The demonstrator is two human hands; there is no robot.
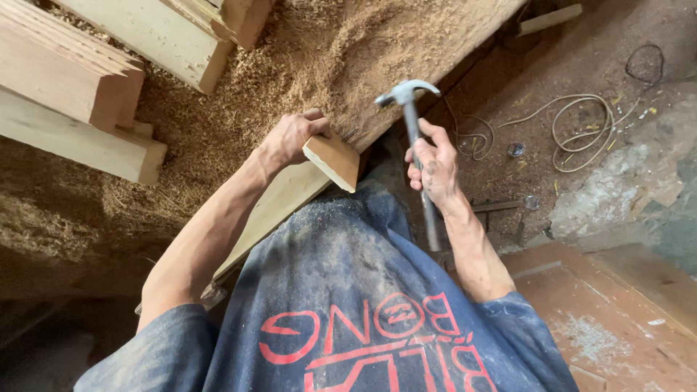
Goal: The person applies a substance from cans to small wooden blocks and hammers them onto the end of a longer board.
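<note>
Our right hand [434, 165] with fingers wrapped tight round a claw hammer [414, 138], our left hand [290, 136] with fingers closed on a wooden board [330, 161], sawdust-covered counter [239, 109], coiled cord [581, 131] on the floor

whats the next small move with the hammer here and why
Probably a short, light tap down onto the nail. The right hand holds the claw hammer raised just beside it, while the left hand steadies the small wood block on the sawdust-covered board.

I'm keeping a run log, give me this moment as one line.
left hand: holds wooden board | right hand: grips claw hammer, raised | bench: sawdust-covered | floor: coiled cord
</note>
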